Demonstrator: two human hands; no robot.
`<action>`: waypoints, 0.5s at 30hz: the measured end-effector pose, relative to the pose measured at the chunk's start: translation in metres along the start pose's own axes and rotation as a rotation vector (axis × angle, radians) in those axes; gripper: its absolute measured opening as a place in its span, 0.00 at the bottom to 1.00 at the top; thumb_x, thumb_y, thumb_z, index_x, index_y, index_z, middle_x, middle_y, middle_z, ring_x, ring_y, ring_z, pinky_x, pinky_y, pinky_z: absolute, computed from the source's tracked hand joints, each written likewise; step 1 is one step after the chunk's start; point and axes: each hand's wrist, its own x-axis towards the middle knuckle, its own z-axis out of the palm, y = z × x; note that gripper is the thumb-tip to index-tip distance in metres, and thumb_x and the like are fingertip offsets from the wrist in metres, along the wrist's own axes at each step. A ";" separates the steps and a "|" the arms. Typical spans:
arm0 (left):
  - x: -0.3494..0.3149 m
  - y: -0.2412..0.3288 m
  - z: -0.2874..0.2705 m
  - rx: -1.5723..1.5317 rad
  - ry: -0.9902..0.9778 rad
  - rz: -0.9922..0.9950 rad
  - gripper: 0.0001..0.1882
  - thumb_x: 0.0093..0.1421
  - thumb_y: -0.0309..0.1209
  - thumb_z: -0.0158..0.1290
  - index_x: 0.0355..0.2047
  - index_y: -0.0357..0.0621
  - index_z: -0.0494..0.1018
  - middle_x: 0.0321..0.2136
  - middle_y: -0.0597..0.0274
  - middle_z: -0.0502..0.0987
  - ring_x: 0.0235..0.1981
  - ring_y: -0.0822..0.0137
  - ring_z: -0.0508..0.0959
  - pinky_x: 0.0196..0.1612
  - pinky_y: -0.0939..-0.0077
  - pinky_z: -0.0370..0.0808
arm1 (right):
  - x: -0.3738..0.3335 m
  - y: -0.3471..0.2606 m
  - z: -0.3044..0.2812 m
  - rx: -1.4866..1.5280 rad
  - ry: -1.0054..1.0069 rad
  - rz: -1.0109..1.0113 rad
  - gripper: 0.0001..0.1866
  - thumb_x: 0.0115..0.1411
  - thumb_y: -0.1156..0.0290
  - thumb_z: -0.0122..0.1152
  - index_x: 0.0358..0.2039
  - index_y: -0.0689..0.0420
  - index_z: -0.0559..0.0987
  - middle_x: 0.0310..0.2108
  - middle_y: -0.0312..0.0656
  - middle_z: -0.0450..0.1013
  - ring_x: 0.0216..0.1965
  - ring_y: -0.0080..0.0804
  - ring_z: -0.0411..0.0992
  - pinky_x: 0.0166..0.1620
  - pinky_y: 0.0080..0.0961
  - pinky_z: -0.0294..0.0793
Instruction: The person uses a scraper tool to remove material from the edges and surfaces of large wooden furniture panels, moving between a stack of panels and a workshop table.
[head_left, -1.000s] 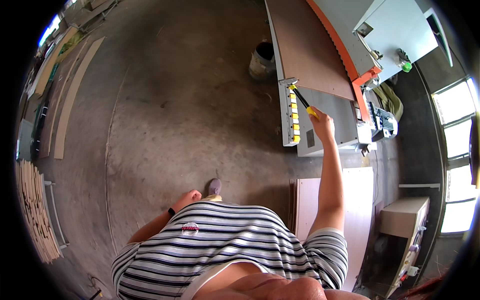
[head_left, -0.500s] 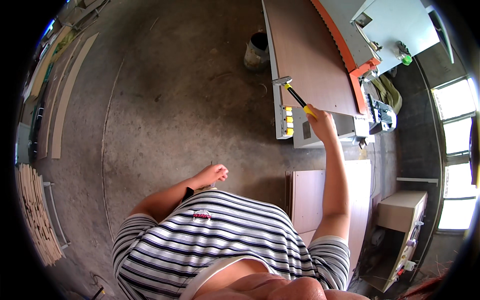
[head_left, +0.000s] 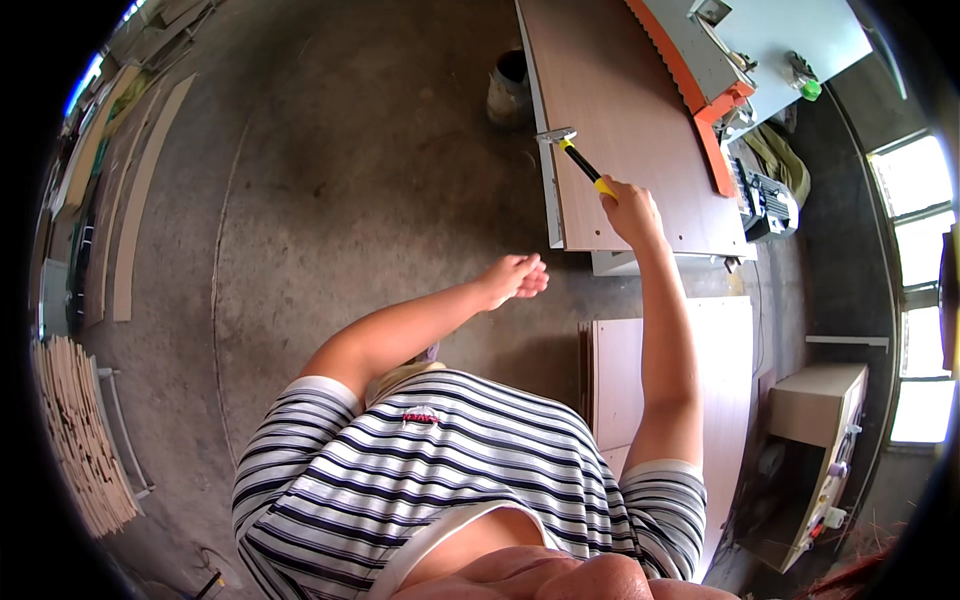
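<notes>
My right hand [head_left: 633, 212] is closed around the yellow and black handle of a hammer [head_left: 583, 165]. Its metal head lies over the left edge of a wood-coloured board [head_left: 625, 110] on a machine bed. Whether the head touches the board's side or hangs just above it I cannot tell. In front of the board's near left corner, my left hand [head_left: 515, 280] is in the air, fingers loosely curled and thumb apart, with nothing visible in it. An orange toothed guard [head_left: 668, 55] runs along the board's right side.
A dark bucket [head_left: 510, 90] stands on the floor left of the machine. More panels [head_left: 720, 380] lie beside my right arm. A motor [head_left: 768, 208] sits at the machine's right. Stacked strips [head_left: 85, 430] and long boards [head_left: 148, 190] are at far left, an open cabinet [head_left: 815, 420] at right.
The board has slid nearer to me, covering the yellow rollers at the machine's corner, and the hammer stays at its left edge. My left hand has reached forward and right toward the board.
</notes>
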 end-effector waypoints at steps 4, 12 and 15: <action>0.038 0.008 0.020 -0.126 0.078 0.008 0.29 0.67 0.52 0.45 0.50 0.35 0.67 0.46 0.52 0.75 0.50 0.59 0.75 0.54 0.61 0.72 | -0.001 -0.007 -0.002 -0.002 -0.025 0.031 0.18 0.61 0.61 0.52 0.52 0.42 0.76 0.37 0.48 0.78 0.39 0.50 0.76 0.42 0.43 0.76; 0.055 -0.010 0.049 -0.032 0.143 0.055 0.13 0.65 0.36 0.53 0.39 0.36 0.73 0.37 0.57 0.80 0.37 0.65 0.81 0.43 0.63 0.80 | -0.005 -0.011 -0.001 0.002 -0.029 0.076 0.18 0.61 0.61 0.52 0.52 0.43 0.77 0.38 0.48 0.78 0.39 0.51 0.76 0.43 0.43 0.77; 0.066 -0.044 0.048 0.190 0.201 0.067 0.14 0.65 0.38 0.53 0.37 0.37 0.72 0.33 0.57 0.80 0.34 0.65 0.81 0.40 0.63 0.81 | -0.001 -0.009 0.000 -0.011 -0.024 0.056 0.18 0.61 0.61 0.52 0.52 0.43 0.77 0.38 0.49 0.78 0.39 0.51 0.76 0.43 0.43 0.77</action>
